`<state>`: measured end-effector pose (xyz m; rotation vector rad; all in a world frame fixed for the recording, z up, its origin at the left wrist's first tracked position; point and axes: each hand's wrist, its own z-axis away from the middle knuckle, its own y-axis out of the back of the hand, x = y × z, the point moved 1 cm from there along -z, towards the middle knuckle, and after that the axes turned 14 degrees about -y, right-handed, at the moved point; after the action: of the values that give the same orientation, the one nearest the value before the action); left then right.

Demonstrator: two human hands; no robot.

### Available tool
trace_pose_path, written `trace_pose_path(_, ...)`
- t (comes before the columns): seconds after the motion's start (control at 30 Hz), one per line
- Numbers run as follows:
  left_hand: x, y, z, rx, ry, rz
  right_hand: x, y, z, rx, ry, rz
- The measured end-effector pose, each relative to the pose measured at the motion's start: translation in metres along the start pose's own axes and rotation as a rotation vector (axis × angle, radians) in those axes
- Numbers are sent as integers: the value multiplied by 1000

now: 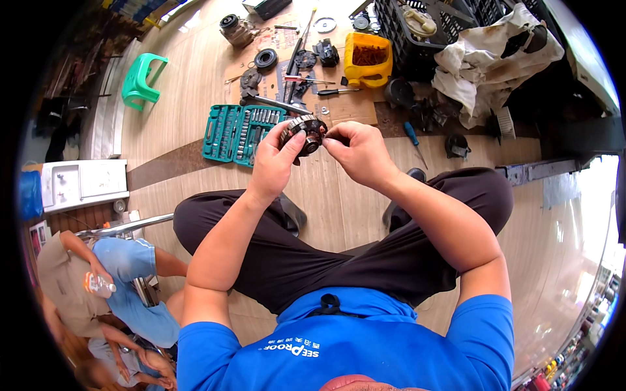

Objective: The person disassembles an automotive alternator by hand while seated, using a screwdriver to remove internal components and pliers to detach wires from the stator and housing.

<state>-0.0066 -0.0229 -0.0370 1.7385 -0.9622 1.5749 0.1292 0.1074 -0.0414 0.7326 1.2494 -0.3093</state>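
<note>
My left hand [274, 164] holds up a round, dark metal machine part [310, 139] with a ribbed rim, a raised hub and a few reddish bits at its side. My thumb lies across its face, and the fingers behind it are partly hidden. At the part's right edge, my right hand [360, 151] is closed in a pinch. Whatever lies between those fingertips is too small to make out. Just beyond my left hand, a green socket set case [223, 133] lies unfolded on the floor, with rows of sockets inside.
On cardboard [355, 111] ahead lie screwdrivers [339, 92], a black ring [265, 59] and other metal parts. A yellow container [369, 60] holds rusty-looking pieces. Black crates [407, 45] and pale cloth [482, 62] stand right; a green stool [140, 81] is left. People [117, 274] sit at lower left.
</note>
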Motion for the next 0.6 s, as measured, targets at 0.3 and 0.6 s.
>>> trace_pose_path(0.3, 8, 6, -1, -113, -40, -162, -18, 37, -13, -429, -648, -558)
trace_pose_path(0.6, 7, 6, -3, 13, 224, 164, -19, 40, -13, -362, -322, -58)
